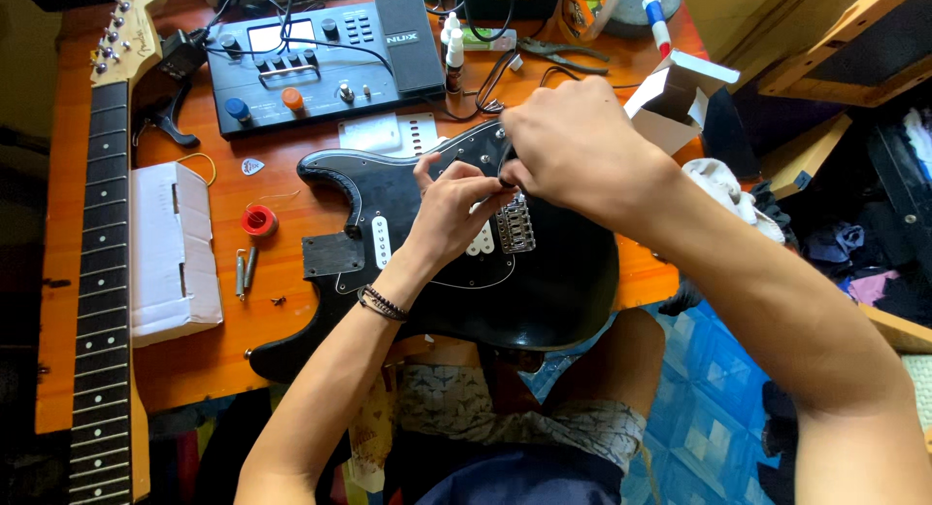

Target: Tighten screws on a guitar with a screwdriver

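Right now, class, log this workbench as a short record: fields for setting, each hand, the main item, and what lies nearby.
setting: orange wooden table, seen from above
main item: black guitar body, neck removed
left hand: left hand pinching a small part over the pickguard
right hand: right hand meeting it above the bridge
nearby: detached guitar neck, white cardboard box, red solder spool, black effects pedal, pliers

Bare forearms; dark braided bracelets (left wrist); patterned shorts.
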